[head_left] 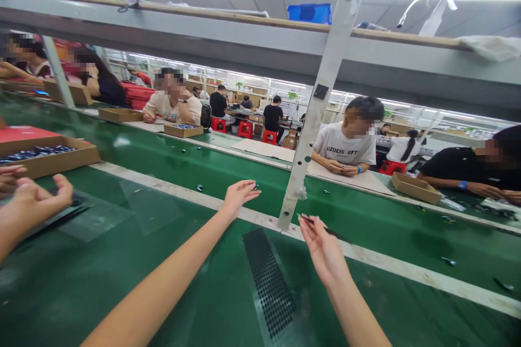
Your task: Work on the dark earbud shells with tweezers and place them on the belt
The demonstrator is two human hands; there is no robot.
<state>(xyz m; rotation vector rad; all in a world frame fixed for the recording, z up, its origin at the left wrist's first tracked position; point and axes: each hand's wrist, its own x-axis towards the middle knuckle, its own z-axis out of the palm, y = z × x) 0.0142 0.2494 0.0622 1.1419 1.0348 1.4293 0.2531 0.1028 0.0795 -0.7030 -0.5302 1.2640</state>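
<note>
My left hand (240, 198) is raised above the green conveyor belt (171, 165), with a small dark piece (255, 187) pinched at its fingertips. My right hand (319, 244) holds a thin black strip (325, 227) between thumb and fingers. Below and between my hands, a perforated sheet of black dots (268, 282) lies on the green bench (89, 293). A few small dark parts (199, 187) lie scattered on the belt. At the far left, a co-worker's hands (36, 198) rest over a dark flat sheet (61, 217).
A white metal upright (321, 92) stands just beyond my right hand, under a grey shelf with a wooden rail (228, 16). Cardboard trays of parts (49, 157) sit along the belt. Seated co-workers line the far side, on cardboard sheets. Red stools and further benches stand behind them.
</note>
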